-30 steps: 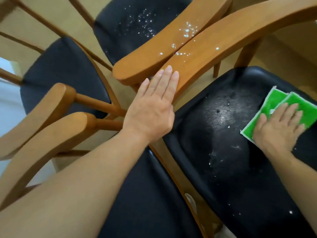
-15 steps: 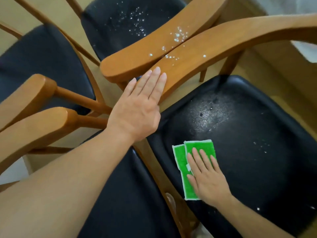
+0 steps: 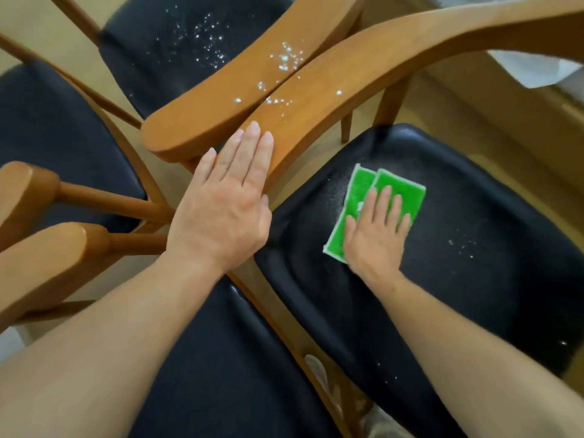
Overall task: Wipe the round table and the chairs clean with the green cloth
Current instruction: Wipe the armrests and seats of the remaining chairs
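Green cloth point(image 3: 395, 192) lies folded on the black seat point(image 3: 474, 279) of the right-hand chair, toward the seat's left side, pinned under a palm. Going left to right: the left hand point(image 3: 226, 210) rests flat on the end of a curved wooden armrest point(image 3: 347, 77), fingers straight and pressed together, gripping nothing. White specks point(image 3: 284, 61) dot that armrest and its neighbour farther up. The right hand point(image 3: 376, 235) presses flat on the cloth, fingers straight and slightly spread, covering its lower right part, so the cloth's full outline is hidden. A few white crumbs point(image 3: 461, 248) sit on the seat to the right of the hand. No round table can be made out among the crowded chairs.
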`<action>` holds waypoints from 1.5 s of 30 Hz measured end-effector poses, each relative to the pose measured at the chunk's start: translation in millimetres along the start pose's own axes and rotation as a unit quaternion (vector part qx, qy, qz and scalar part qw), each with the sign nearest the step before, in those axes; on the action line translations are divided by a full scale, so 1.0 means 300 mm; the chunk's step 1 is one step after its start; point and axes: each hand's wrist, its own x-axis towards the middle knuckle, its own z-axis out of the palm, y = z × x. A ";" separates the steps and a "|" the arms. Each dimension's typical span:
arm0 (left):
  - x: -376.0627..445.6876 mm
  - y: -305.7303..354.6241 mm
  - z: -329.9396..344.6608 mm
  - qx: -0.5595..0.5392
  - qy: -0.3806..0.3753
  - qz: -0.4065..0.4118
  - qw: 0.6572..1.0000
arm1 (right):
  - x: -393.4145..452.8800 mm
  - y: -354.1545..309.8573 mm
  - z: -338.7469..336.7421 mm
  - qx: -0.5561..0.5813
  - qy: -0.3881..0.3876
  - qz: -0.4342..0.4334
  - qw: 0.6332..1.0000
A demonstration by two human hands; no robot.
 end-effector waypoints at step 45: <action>0.007 0.023 -0.023 0.030 -0.122 -0.015 0.992 | 0.005 -0.480 -0.578 0.069 0.027 -0.480 0.874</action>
